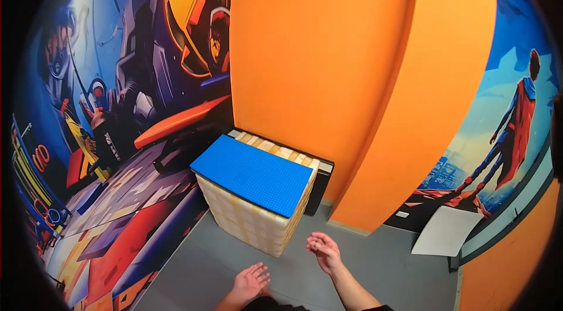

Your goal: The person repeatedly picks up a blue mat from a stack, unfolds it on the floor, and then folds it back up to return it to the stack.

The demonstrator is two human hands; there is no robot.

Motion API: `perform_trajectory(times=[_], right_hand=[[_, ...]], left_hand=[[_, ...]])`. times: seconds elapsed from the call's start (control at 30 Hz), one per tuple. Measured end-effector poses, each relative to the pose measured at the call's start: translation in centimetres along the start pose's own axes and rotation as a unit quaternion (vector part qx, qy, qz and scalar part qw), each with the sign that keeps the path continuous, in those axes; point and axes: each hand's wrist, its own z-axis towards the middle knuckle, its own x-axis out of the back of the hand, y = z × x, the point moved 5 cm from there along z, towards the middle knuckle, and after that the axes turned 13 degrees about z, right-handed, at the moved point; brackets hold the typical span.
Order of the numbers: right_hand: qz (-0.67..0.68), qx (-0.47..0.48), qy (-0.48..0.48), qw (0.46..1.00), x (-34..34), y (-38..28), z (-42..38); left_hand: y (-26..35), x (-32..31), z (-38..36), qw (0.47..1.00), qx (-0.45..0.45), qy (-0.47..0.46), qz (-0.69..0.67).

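My left hand (252,280) is at the bottom, palm partly up, with its fingers apart and nothing in it. Raised a little to the right is my right hand (324,250), fingers loosely bent and no object visible in it. Both hands are in the air in front of a tall block (246,223) wrapped in cream and yellowish tape. A bright blue sheet (252,173) with a fine dotted texture lies on top of the block. Neither hand touches the block or the sheet.
The block stands on a grey floor (375,264) near an orange wall (311,47), with a dark panel (318,191) behind it. Painted murals cover the left wall (111,117) and the far right. A white sheet (447,230) leans low at the right.
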Motion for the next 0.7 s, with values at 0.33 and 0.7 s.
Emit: perform_trajectory(times=[0.33,0.7], right_hand=[[-0.129,-0.062,0.012,0.99,1.3,0.2,16.4],[-0.6,0.045,0.021,0.799,13.9,0.1,40.5]], left_hand=[[10.3,-0.1,17.1,0.998,0.009,-0.06,0.018],[10.8,3.6,29.2,0.964,-0.047,0.247,0.083]])
